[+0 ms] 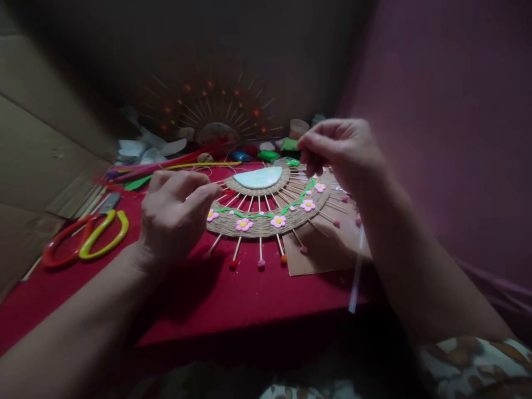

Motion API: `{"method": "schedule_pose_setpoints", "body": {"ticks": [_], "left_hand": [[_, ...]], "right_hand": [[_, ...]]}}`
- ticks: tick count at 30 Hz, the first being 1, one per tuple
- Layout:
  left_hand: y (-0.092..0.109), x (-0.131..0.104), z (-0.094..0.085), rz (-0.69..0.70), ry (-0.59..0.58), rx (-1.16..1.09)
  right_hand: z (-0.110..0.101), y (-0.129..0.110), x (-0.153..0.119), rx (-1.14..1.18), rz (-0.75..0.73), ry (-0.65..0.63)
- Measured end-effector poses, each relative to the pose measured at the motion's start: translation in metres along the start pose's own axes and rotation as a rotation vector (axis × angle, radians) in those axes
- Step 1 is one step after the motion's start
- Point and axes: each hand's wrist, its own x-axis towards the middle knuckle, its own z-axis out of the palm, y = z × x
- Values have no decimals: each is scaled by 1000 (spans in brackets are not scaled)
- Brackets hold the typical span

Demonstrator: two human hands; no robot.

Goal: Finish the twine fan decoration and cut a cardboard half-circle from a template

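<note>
Both hands are working high over the table (249, 299), and right between them the twine-wrapped fan (261, 228) is lying flat on the red cloth, one side overlapping a brown sheet (318, 263). The left hand (170, 213) is curling in low at the fan's left end, thumb and forefinger coming together; whether anything thin is sitting in that pinch, I cannot tell. The right hand (341, 147) is hanging higher, over the far right side, its fingertips bunching together too, and again what they may be gripping is not showing.

Good handling here is calling for a light touch, I'd judge: wrists riding above the spokes, forearms clearing the little balls (261, 264) on the tips, nothing dragging across the pink flowers (278, 221) or the green vine (293, 208). That clear stick (356, 274) is jutting past the table's edge beside the right forearm, so the elbow is needing care. The scissors (92, 236) are lying safely off left.
</note>
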Motion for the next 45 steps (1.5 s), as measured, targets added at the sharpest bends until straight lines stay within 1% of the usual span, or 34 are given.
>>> {"method": "schedule_pose_setpoints", "body": {"ticks": [1,3,4,5,7,10,13,16,19,23,27,30,33,36,39,41,42,43,45], "left_hand": [[-2,0,0,-15,-1,29],[-5,-1,1,-44,-5,72],[-8,-1,1,-58,-3,86],[-10,-1,1,-71,4,94],[-13,-2,2,-98,7,93],[-17,-2,4,-148,-4,61],[-18,-1,4,-165,-10,20],[-17,-1,3,-172,-26,28],[-18,0,2,-177,-48,47],[-21,-1,0,-210,-19,17],[-21,-1,-2,-250,-6,-11],[-18,-1,-4,-224,25,36],[-15,1,-10,-200,79,63],[-15,6,-21,-223,200,51],[-16,11,-32,-323,320,29],[-17,13,-35,-376,320,22],[-18,13,-36,-374,309,22],[-18,13,-35,-358,299,23],[-18,12,-33,-285,286,27]], "right_hand": [[-5,5,1,-116,58,-25],[-14,18,2,-358,152,-113],[-18,24,4,-492,163,-142],[-20,31,6,-614,162,-143],[-21,41,11,-811,169,-186],[-13,51,20,-979,171,-328],[2,58,29,-1036,166,-424],[14,64,34,-1103,166,-512],[22,68,36,-1180,156,-552],[29,70,36,-1255,107,-540],[31,66,39,-1264,77,-548],[31,59,44,-1240,75,-540],[35,49,48,-1213,77,-527],[46,40,46,-1200,68,-506],[63,37,40,-1189,48,-491],[75,39,36,-1177,51,-481],[81,40,34,-1169,62,-474],[86,42,32,-1158,77,-468],[94,44,30,-1129,105,-464]]}}
